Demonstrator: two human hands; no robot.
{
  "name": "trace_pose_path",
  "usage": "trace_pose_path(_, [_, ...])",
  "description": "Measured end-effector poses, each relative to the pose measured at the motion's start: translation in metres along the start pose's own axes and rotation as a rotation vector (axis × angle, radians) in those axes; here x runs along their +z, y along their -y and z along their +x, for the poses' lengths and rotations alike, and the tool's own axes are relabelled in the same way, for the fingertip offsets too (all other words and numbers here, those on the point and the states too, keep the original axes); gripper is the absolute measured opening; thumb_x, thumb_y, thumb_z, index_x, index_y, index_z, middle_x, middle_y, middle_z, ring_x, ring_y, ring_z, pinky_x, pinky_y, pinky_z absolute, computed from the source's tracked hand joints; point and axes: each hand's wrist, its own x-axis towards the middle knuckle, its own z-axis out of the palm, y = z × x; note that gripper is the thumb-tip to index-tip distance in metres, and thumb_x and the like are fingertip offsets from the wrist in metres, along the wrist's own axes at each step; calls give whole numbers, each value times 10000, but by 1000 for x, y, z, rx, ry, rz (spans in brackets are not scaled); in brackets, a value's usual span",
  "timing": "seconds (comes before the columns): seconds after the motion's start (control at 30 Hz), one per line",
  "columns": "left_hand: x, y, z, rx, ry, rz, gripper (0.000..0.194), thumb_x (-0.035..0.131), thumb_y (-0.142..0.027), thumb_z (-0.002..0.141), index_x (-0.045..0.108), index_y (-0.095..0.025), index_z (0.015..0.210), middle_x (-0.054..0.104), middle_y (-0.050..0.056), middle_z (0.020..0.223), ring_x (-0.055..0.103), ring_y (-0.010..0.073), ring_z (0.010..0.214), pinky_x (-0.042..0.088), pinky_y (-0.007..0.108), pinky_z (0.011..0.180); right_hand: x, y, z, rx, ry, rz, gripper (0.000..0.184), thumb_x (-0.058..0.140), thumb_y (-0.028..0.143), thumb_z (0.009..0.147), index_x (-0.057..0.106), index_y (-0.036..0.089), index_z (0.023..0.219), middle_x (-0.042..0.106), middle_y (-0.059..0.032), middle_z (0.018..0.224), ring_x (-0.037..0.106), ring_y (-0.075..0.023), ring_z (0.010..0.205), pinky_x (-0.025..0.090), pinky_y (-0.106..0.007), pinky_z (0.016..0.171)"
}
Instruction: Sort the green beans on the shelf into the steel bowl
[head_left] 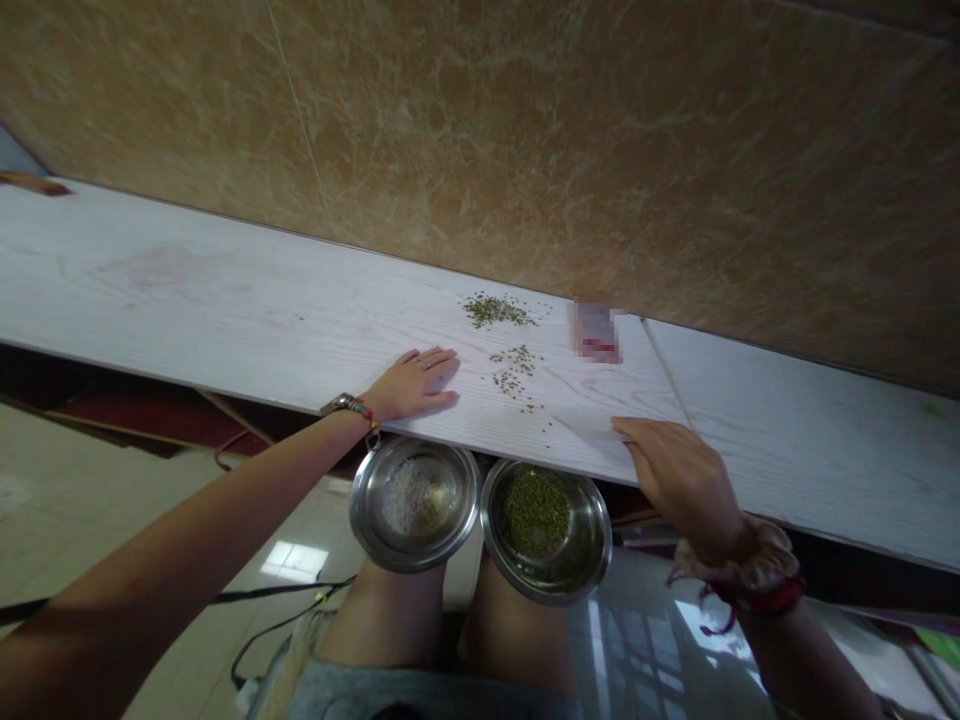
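My left hand (416,385) lies palm down on the white wooden board (360,290), fingers stretched out, holding nothing. Just beyond its fingertips is a loose scatter of green beans (514,372), with a denser heap of the same small green beans (495,310) behind it. At the board's front edge, my right hand (679,475) has its fingers pressed together and bent to the left; whatever they hold, if anything, is hidden. Below the edge, a metal bowl (360,520) contains whitish, clear-looking contents. Beside it, a second metal bowl (596,550) holds green beans.
A blurred-out flat item (596,332) lies near the wall behind the board. The brown marbled wall (480,130) rises along the back edge. A brown object (34,183) sits at the far left. A black cable (247,650) runs below, by the person's legs.
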Motion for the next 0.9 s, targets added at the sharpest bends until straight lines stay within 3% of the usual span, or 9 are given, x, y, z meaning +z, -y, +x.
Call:
trace_pose_path(0.4, [1, 2, 0, 21, -15, -9, 582, 364, -528, 887, 347, -207, 1372, 331, 69, 1482, 303, 231, 1348, 209, 388, 1092, 13, -3, 1, 25, 69, -7, 278, 417, 16, 803, 595, 161, 958, 712, -67, 847, 647, -189, 769, 491, -330, 729])
trace_pose_path(0.9, [0, 1, -1, 3, 1, -4, 588, 372, -529, 886, 348, -200, 1374, 326, 75, 1483, 296, 229, 1351, 202, 387, 1095, 26, -9, 6, 30, 28, -32, 251, 430, 32, 810, 605, 161, 935, 711, -59, 818, 641, -181, 737, 480, -312, 697])
